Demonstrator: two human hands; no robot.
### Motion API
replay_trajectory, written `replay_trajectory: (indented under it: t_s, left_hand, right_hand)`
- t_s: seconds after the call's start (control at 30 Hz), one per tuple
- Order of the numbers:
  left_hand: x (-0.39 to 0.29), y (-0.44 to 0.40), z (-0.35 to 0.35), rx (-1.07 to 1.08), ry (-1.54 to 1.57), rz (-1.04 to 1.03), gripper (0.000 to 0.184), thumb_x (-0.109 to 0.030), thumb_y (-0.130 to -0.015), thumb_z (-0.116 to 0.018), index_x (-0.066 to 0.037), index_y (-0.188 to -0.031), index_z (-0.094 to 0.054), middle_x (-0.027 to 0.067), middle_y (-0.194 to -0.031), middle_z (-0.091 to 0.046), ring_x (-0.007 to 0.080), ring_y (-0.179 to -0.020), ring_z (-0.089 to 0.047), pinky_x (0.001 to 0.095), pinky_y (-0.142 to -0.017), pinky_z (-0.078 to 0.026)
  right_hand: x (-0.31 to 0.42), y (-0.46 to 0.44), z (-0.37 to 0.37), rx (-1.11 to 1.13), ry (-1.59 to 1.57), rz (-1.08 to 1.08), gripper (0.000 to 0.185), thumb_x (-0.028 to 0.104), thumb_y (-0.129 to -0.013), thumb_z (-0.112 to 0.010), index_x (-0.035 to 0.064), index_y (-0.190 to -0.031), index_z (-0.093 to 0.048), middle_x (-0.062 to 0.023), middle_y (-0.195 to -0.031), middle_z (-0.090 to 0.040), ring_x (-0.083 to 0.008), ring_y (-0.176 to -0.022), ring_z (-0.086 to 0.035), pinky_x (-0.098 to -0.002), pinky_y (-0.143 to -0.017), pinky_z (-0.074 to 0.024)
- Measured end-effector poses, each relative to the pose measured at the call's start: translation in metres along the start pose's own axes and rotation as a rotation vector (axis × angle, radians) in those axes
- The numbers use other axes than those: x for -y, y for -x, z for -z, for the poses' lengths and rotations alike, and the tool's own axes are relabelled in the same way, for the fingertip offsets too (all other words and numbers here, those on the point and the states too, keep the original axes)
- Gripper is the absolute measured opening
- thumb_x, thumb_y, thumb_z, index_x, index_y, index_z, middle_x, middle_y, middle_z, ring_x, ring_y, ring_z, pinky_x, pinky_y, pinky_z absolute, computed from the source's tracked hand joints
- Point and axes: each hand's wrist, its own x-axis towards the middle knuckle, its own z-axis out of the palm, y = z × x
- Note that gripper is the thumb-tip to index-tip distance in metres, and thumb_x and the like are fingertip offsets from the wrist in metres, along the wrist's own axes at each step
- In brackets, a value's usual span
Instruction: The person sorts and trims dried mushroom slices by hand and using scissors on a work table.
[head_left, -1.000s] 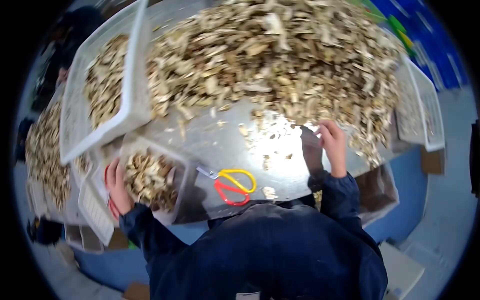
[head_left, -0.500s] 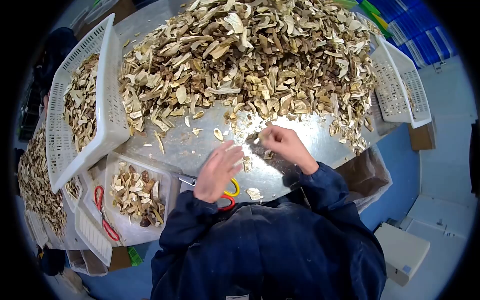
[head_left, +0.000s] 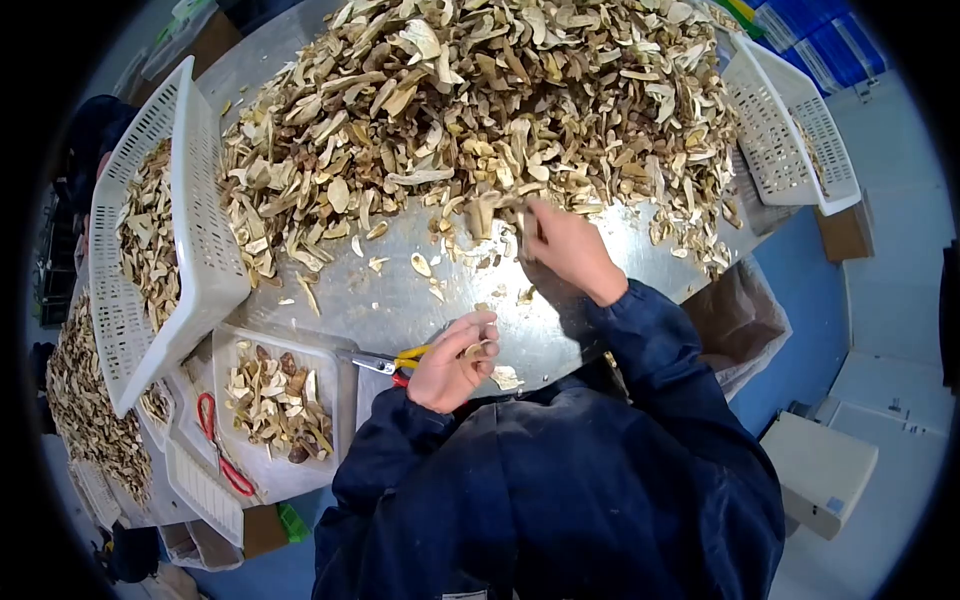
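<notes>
A large heap of dried mushroom slices covers the far side of the metal table. At its near edge is my right hand, fingers bent in a pinch. By its fingertips a mushroom slice is smeared by motion and appears to be gripped. My left hand is closer to my body, palm turned up and fingers curled around a small pale mushroom slice. Beside that hand lie scissors with yellow and red handles, partly covered by it.
On the left a white slotted basket of slices stands tilted. Below it are a clear tray of mushroom pieces and red-handled scissors. Another white basket is at right, above a lined bin.
My right hand has moved forward to the heap's edge, where a slice is now moving. My left hand has turned palm up and curled its fingers. The view has shifted slightly.
</notes>
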Motion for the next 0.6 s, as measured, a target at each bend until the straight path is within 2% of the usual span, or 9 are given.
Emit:
replay_trajectory:
  t_s: [0.03,0.13,0.17,0.2,0.27,0.37,0.4,0.47,0.6]
  left_hand:
    - [-0.001,0.0,0.002,0.002,-0.036,-0.002,0.027,-0.016,-0.095,-0.048,-0.006,-0.12,-0.049,0.0044,-0.098,-0.054,0.0157,-0.084,-0.054,0.0262,-0.072,-0.046]
    - [-0.005,0.004,0.011,0.04,-0.085,-0.018,0.033,-0.017,-0.095,-0.05,-0.005,-0.125,-0.046,0.0065,-0.104,-0.055,0.0177,-0.092,-0.056,0.0289,-0.078,-0.049]
    - [-0.006,0.005,0.015,0.075,-0.057,-0.033,0.034,-0.018,-0.095,-0.05,-0.004,-0.126,-0.046,0.0071,-0.105,-0.055,0.0184,-0.094,-0.057,0.0297,-0.079,-0.05]
    - [-0.005,0.005,0.018,0.111,-0.029,-0.049,0.036,-0.019,-0.095,-0.05,-0.004,-0.127,-0.045,0.0077,-0.105,-0.056,0.0191,-0.096,-0.057,0.0306,-0.08,-0.05]
    - [-0.005,0.005,0.028,0.166,0.05,-0.059,0.039,-0.019,-0.095,-0.05,-0.003,-0.129,-0.043,0.0094,-0.107,-0.056,0.0195,-0.096,-0.058,0.0303,-0.079,-0.051]
    - [-0.009,0.008,0.022,0.146,0.078,-0.037,0.044,-0.021,-0.095,-0.049,-0.002,-0.134,-0.039,0.0119,-0.111,-0.057,0.0201,-0.097,-0.057,0.03,-0.078,-0.051]
    - [-0.011,0.009,0.018,0.123,0.073,-0.023,0.047,-0.021,-0.095,-0.049,-0.002,-0.136,-0.037,0.0127,-0.112,-0.057,0.0203,-0.098,-0.057,0.03,-0.077,-0.051]
    - [-0.011,0.007,0.015,0.144,0.047,-0.022,0.051,-0.021,-0.094,-0.049,0.0,-0.138,-0.034,0.0139,-0.115,-0.056,0.0204,-0.099,-0.057,0.0297,-0.078,-0.051]
    - [-0.01,0.007,0.01,0.184,-0.038,-0.041,0.047,-0.016,-0.095,-0.046,0.004,-0.136,-0.037,0.0123,-0.114,-0.056,0.016,-0.094,-0.056,0.0276,-0.08,-0.049]
  right_hand:
    - [0.009,0.009,0.01,0.114,-0.14,-0.039,0.03,0.022,-0.083,-0.058,0.0072,-0.109,-0.055,-0.0176,-0.071,-0.063,-0.0345,-0.064,-0.062,-0.0396,-0.057,-0.0475]
    - [-0.004,0.03,0.015,0.231,-0.414,-0.061,0.027,0.017,-0.083,-0.055,0.0062,-0.107,-0.059,-0.0175,-0.072,-0.063,-0.0327,-0.065,-0.061,-0.0365,-0.06,-0.0469]
    - [-0.01,0.035,0.015,0.231,-0.556,-0.141,0.029,0.014,-0.082,-0.055,0.0057,-0.109,-0.06,-0.0165,-0.074,-0.063,-0.031,-0.066,-0.06,-0.0338,-0.063,-0.0461]
    - [-0.009,0.04,0.022,0.191,-0.563,-0.251,0.029,0.011,-0.081,-0.056,0.0046,-0.109,-0.06,-0.015,-0.076,-0.063,-0.032,-0.067,-0.06,-0.0359,-0.063,-0.0472]
    - [-0.022,0.052,0.01,-0.164,-0.112,-0.195,0.027,0.012,-0.08,-0.059,0.0046,-0.106,-0.062,-0.0132,-0.08,-0.061,-0.0318,-0.074,-0.059,-0.038,-0.065,-0.0479]
    - [-0.017,0.052,0.006,-0.327,0.03,-0.013,0.023,0.014,-0.079,-0.061,0.0054,-0.1,-0.063,-0.0117,-0.083,-0.058,-0.031,-0.081,-0.057,-0.0399,-0.068,-0.0479]
    - [-0.009,0.053,0.006,-0.203,-0.045,-0.026,0.02,0.014,-0.078,-0.063,0.0063,-0.096,-0.063,-0.0111,-0.084,-0.056,-0.0307,-0.084,-0.055,-0.0392,-0.071,-0.047]
    - [0.006,0.052,-0.004,-0.113,-0.093,0.015,0.018,0.014,-0.077,-0.064,0.0057,-0.092,-0.063,-0.0116,-0.082,-0.055,-0.0315,-0.082,-0.055,-0.0394,-0.07,-0.0469]
    - [0.009,0.047,-0.017,-0.13,-0.134,0.008,0.016,0.016,-0.075,-0.065,0.0043,-0.085,-0.061,-0.0124,-0.078,-0.053,-0.0315,-0.082,-0.054,-0.0396,-0.07,-0.0466]
